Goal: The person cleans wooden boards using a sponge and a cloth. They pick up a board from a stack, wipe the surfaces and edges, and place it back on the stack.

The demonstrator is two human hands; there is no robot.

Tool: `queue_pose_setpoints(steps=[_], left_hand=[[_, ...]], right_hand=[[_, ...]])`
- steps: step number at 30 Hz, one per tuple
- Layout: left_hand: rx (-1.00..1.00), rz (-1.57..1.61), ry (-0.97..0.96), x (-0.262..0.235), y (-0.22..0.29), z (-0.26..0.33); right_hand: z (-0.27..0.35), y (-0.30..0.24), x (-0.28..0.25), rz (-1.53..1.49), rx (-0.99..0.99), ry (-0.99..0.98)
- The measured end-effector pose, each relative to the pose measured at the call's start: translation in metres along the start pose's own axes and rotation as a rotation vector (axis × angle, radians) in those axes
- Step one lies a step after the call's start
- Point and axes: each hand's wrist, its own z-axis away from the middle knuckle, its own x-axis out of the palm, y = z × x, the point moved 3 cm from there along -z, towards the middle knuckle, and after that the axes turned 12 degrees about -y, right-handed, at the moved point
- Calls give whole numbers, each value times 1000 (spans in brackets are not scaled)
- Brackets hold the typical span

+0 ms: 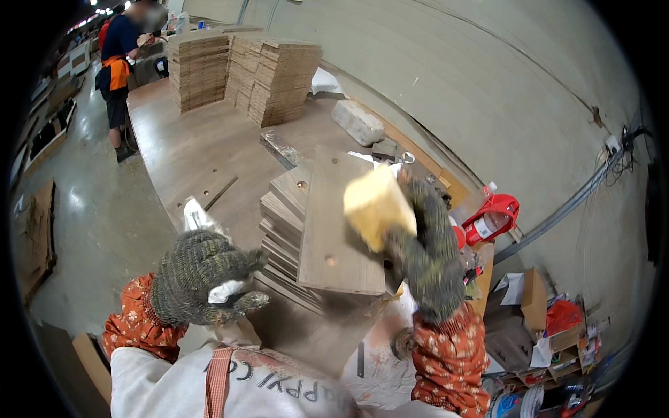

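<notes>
2 gloved hands are at the bench: the right hand (418, 244) clamps a yellow sponge block (376, 207) against the top board (333, 223) of the plank stack (282, 237), mid-rub by my read. The left hand (202, 279) pinches a white scrap (224, 291). Steady pressure needed.

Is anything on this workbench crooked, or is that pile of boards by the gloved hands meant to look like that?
The stack of wooden boards is askew: its layers are fanned out in steps, not squared like the tall stacks farther back. The top board lies skewed across it, where the right hand holds a yellow sponge block. The left hand holds something white.
</notes>
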Motion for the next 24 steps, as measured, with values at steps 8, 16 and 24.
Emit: queue_pose_setpoints(steps=[8,16,24], left_hand=[[34,182,26,21,-2,-52],[123,127,130,29,-6,-55],[156,108,171,35,-11,-55]], right_hand=[[21,-24,2,739,-108,-333],[17,-43,12,989,-129,-350],[18,-51,14,977,-124,-383]])
